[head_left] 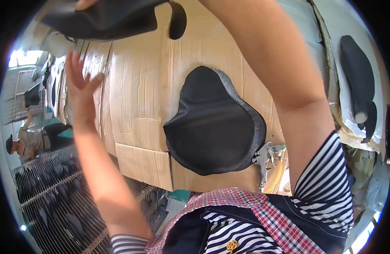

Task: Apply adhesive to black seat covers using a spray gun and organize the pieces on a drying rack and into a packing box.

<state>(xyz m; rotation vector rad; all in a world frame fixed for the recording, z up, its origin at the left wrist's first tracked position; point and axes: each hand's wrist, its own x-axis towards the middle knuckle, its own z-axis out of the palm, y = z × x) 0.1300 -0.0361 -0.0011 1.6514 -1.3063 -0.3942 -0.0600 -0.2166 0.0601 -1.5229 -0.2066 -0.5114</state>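
- Left hand (82,89): fingers spread, empty, apart from black leather-like sheet (106,21), left of saddle-shaped black cover (212,127).
- Right forearm (267,46) crosses top edge; its fingers' grip can't be told.

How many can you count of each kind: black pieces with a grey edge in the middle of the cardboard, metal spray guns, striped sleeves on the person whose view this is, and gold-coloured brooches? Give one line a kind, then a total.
Grey-edged black piece: 1
Metal spray gun: 1
Striped sleeves: 2
Gold-coloured brooch: 1
Total: 5
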